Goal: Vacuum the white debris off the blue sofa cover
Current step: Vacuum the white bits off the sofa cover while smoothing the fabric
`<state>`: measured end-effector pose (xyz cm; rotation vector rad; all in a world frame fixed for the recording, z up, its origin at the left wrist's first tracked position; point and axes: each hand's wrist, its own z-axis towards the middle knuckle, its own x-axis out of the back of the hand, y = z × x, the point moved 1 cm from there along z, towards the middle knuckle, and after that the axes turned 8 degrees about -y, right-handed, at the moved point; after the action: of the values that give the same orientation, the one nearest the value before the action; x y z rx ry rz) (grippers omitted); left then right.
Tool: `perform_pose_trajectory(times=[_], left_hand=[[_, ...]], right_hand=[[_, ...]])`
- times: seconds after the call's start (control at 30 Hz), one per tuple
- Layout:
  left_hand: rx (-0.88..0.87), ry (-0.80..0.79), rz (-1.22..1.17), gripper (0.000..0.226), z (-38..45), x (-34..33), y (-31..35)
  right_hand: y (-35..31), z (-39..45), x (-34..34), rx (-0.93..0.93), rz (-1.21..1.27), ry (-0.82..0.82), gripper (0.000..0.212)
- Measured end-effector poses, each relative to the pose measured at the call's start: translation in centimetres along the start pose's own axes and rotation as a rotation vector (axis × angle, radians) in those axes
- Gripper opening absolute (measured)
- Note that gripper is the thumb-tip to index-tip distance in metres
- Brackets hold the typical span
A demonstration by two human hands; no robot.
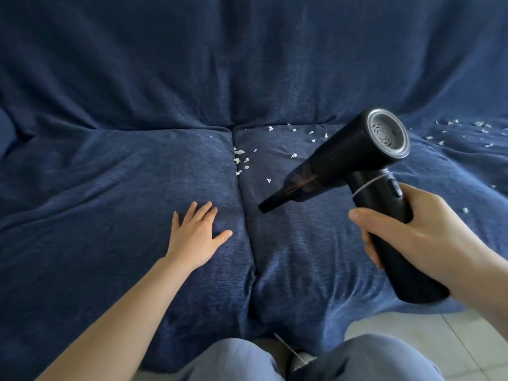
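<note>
A blue sofa cover (pixel 115 188) fills the view, with a seam between two seat cushions down the middle. White debris (pixel 240 160) lies in a cluster at the seam, with more bits scattered across the right cushion and a further patch of white debris (pixel 464 130) at the far right. My right hand (pixel 415 229) grips the handle of a black handheld vacuum (pixel 354 166), whose narrow nozzle points down-left just above the right cushion, short of the debris. My left hand (pixel 196 235) lies flat with fingers spread on the left cushion beside the seam.
The sofa backrest (pixel 247 56) rises behind the seats. Pale floor tiles (pixel 439 328) show at the lower right past the cover's edge. The person's legs in light blue trousers (pixel 371 358) are at the bottom edge.
</note>
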<state>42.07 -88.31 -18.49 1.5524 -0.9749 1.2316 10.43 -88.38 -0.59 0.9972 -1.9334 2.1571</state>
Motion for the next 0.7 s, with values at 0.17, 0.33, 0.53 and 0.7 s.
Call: perform_pose_trajectory(times=[0.17, 0.33, 0.53, 0.7], left_hand=[[0.006, -0.014, -0.039, 0.073, -0.2, 0.2, 0.1], [-0.001, -0.047, 0.021, 0.057, -0.3, 0.0, 0.5], [-0.061, 0.035, 0.091, 0.058, 0.4, -0.1, 2.2], [-0.085, 0.078, 0.062, 0.074, 1.4, -0.8, 2.7]], right_hand=[[0.7, 1.6, -0.5, 0.002, 0.033, 0.038, 0.02], [1.3, 3.7, -0.5, 0.017, -0.021, 0.09, 0.022], [2.2, 5.4, -0.3, 0.011, 0.018, 0.092, 0.022], [2.3, 7.1, -0.4, 0.043, 0.045, 0.074, 0.022]])
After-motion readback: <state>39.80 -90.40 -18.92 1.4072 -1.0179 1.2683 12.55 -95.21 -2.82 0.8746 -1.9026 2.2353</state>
